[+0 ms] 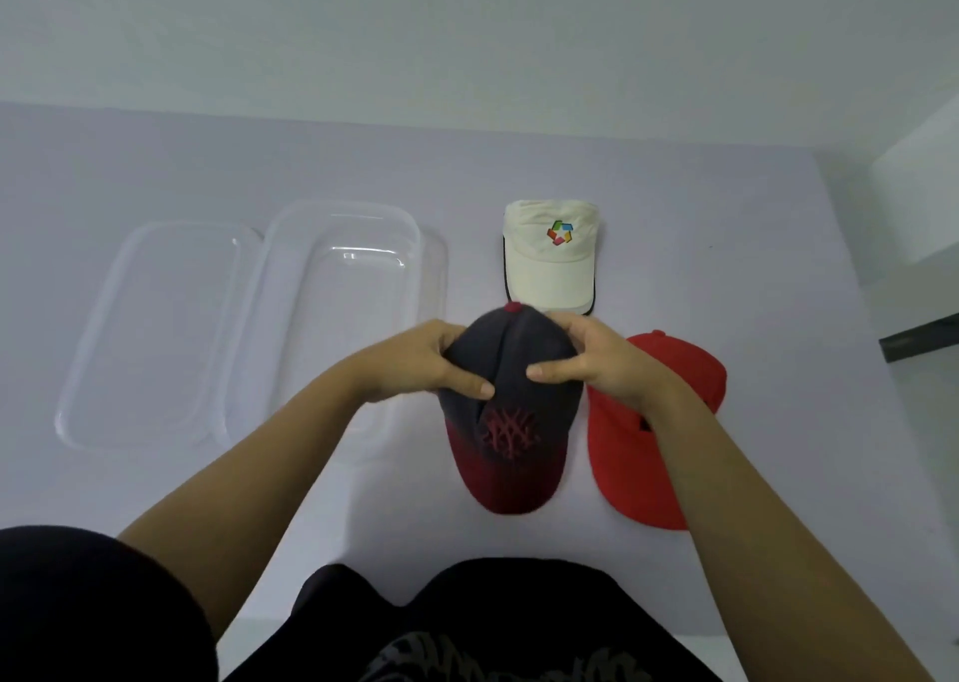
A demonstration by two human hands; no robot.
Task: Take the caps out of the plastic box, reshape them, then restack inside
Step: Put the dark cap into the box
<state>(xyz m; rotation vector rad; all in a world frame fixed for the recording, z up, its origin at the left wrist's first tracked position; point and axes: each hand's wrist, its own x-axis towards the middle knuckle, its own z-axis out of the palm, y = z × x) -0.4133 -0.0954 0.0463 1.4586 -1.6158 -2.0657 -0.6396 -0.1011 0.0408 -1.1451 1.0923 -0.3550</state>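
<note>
Left hand and right hand, fingers tight around creased grey cap with maroon brim.

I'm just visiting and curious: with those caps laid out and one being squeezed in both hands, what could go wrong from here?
The left hand and right hand dig their thumbs into the dark cap; too much pressure might crease its crown instead of rounding it. The right forearm hangs over the red cap and could flatten it. The left forearm crosses the near end of the plastic box and might nudge it.
</note>
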